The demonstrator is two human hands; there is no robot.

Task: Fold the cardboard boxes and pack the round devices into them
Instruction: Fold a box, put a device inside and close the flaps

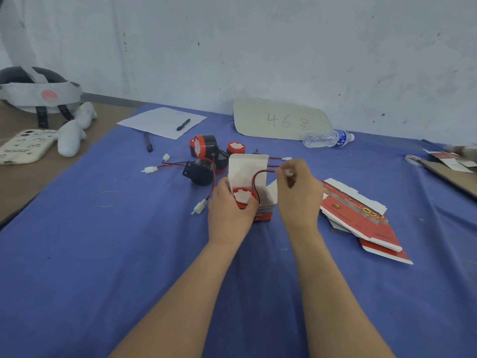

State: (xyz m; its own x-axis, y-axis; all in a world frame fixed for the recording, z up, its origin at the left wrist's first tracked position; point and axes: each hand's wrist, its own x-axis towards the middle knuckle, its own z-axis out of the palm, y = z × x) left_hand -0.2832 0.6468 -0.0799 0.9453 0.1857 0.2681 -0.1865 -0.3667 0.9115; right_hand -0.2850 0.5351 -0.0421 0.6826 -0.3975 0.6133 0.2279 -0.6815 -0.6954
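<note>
**Device going into open box, centre frame**

Head view. Your left hand [229,210] is curled round the round device [242,198], red rim and white face up, sitting in the mouth of the open box [263,215]. The box stands upright on the blue cloth [103,254] at frame centre, with its white lid flap up behind the device. Your right hand [296,192], just right of the box and above it, pinches the white connector [287,172]. The red-black wire [255,177] arcs from the connector down to the device.

Just behind the box, centre frame, is a cluster of loose devices [204,148], red and black, with wires and white plugs trailing left. The flat boxes [361,215], red and white, lie in a loose stack to the right, near your right wrist.

At upper centre is a cardboard sign [278,120] marked "46", with a water bottle [327,138] lying at its right end. Upper left of the cloth has a paper sheet [160,122] with a pen [183,124] on it. A rubber band [108,198] lies on the cloth at left. The phone case [25,146] and helmet [38,91] sit at far left, off the cloth.
</note>
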